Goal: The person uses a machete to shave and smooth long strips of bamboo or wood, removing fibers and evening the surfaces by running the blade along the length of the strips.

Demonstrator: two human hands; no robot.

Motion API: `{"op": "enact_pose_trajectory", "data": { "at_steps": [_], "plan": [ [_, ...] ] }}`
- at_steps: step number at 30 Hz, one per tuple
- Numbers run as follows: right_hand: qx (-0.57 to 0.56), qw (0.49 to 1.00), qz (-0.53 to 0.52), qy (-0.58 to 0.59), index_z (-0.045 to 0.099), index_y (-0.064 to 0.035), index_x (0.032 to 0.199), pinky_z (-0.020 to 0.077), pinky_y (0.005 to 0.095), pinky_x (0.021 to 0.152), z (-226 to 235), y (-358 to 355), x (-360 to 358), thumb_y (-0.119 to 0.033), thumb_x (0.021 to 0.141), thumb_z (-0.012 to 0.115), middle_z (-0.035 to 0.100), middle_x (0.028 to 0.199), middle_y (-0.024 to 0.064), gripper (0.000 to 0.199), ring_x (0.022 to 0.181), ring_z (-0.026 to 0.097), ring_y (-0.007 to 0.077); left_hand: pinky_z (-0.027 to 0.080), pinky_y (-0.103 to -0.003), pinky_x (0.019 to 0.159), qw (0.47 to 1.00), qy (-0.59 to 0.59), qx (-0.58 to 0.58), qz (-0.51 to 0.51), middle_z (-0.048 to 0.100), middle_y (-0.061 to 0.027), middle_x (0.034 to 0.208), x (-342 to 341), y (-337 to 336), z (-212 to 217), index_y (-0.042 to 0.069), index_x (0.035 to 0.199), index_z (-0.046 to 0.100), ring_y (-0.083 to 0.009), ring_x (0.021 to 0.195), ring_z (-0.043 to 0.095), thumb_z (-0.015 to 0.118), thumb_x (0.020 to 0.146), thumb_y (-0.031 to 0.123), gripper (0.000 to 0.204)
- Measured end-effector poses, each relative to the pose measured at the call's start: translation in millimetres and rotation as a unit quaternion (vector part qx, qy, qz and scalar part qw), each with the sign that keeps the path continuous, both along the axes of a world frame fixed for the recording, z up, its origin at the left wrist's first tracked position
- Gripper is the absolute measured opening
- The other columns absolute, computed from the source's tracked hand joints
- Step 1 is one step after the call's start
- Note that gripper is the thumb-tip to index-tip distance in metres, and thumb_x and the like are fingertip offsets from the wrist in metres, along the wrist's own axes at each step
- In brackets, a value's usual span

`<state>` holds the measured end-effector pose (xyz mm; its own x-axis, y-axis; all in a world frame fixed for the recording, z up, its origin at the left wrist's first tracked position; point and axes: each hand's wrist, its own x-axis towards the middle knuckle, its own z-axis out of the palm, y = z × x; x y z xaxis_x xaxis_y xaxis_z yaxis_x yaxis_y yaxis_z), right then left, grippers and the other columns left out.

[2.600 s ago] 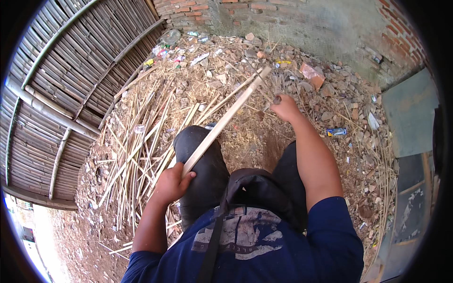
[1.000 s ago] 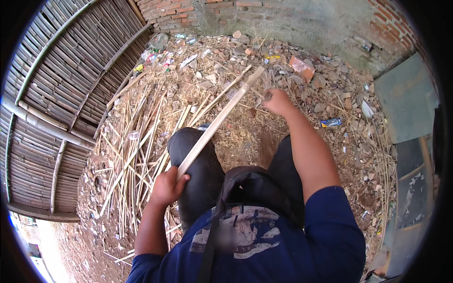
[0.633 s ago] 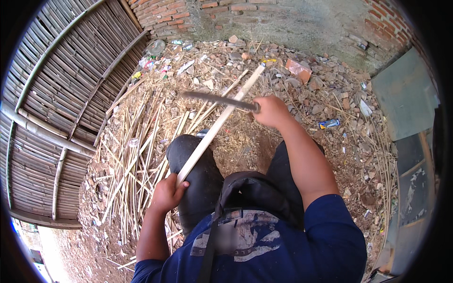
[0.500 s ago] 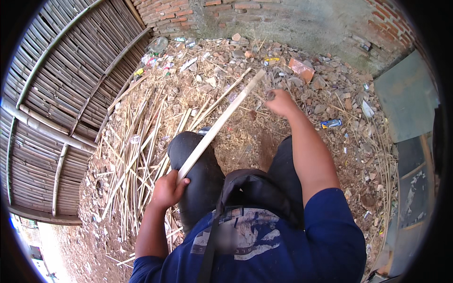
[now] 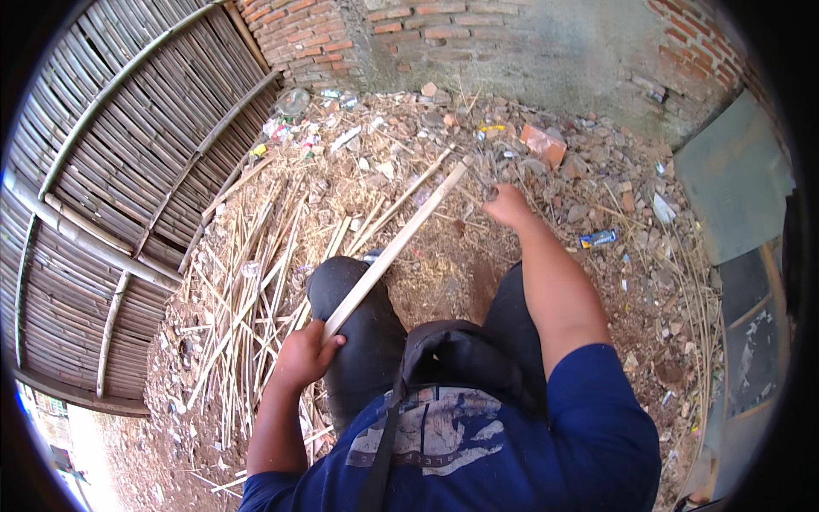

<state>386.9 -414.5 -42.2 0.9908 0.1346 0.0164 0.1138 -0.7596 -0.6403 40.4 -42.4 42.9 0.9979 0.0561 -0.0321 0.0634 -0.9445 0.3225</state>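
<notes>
My left hand (image 5: 307, 354) is closed around the near end of a pale, flat bamboo strip (image 5: 394, 250). The strip slants up and away to the right, passing over my left knee. My right hand (image 5: 508, 206), held out ahead, grips the dark handle of what looks like a knife (image 5: 490, 194). Its thin blade is hard to make out against the rubble, close to the far tip of the strip. Beyond my left knee, more split bamboo strips (image 5: 243, 320) lie in a loose pile on the ground.
A bamboo slat wall (image 5: 94, 171) runs along the left. Ahead stands a brick and plaster wall (image 5: 512, 47), with rubble and litter at its foot, including an orange-brown brick piece (image 5: 543, 145). A blue wrapper (image 5: 598, 239) lies right of my arm. Grey panels (image 5: 734, 179) lean at the right.
The far end of the bamboo strip has dipped slightly nearer. My right hand sits slightly lower in the view, still beside the strip's tip, and both grips are unchanged.
</notes>
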Motion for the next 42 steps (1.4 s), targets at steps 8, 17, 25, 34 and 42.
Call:
{"op": "enact_pose_trajectory", "data": {
  "at_steps": [8,17,25,34,42],
  "plan": [
    [0.041,0.998,0.053,0.000,0.072,-0.0023,0.108,0.0549,0.0426,0.077,36.2,34.4,-44.3,-0.022,0.079,0.074,0.073,0.087,0.0165,0.035,0.080,0.070,0.0314,0.048,-0.056,0.067,0.999,0.011,-0.026,0.029,0.063,-0.0268,0.074,-2.3,2.4,-3.0,0.002,0.088,0.053,-0.0497,0.076,0.064,0.071,0.093,0.039,0.041],
    [0.037,0.999,0.018,0.007,0.072,-0.0016,0.108,0.0557,0.0421,0.082,17.6,5.7,-2.4,-0.019,0.076,0.071,0.073,0.099,0.0217,0.037,0.093,0.071,0.0371,0.050,-0.056,0.068,1.000,0.005,0.005,0.014,0.064,-0.0284,0.075,-1.5,0.2,9.3,0.001,0.088,0.054,-0.0502,0.076,0.064,0.071,0.093,0.042,0.044],
    [-0.044,0.989,0.137,-0.035,0.073,-0.0080,0.096,0.0549,0.0451,0.076,58.8,37.9,-56.7,-0.022,0.078,0.071,0.071,0.086,0.0159,0.022,0.083,0.070,0.0327,0.048,-0.054,0.065,0.999,0.006,-0.025,0.029,0.063,-0.0253,0.071,-8.0,8.0,0.6,0.001,0.085,0.054,-0.0486,0.073,0.064,0.072,0.092,0.041,0.044],
    [0.027,0.999,0.013,-0.024,0.073,-0.0062,0.105,0.0549,0.0449,0.079,32.0,12.1,-25.4,-0.021,0.077,0.069,0.073,0.093,0.0180,0.031,0.087,0.071,0.0357,0.047,-0.053,0.063,0.999,0.003,-0.033,0.005,0.061,-0.0243,0.068,-5.2,15.1,7.2,0.002,0.082,0.054,-0.0479,0.070,0.063,0.074,0.090,0.043,0.047],
    [-0.113,0.966,0.220,-0.077,0.075,-0.0147,0.096,0.0554,0.0464,0.074,62.5,34.9,-63.1,-0.017,0.072,0.071,0.071,0.084,0.0137,0.024,0.083,0.070,0.0338,0.046,-0.049,0.057,0.996,0.049,-0.065,0.043,0.058,-0.0211,0.062,-42.1,31.4,14.7,0.001,0.078,0.055,-0.0431,0.059,0.059,0.076,0.090,0.040,0.045]
  ]
}}
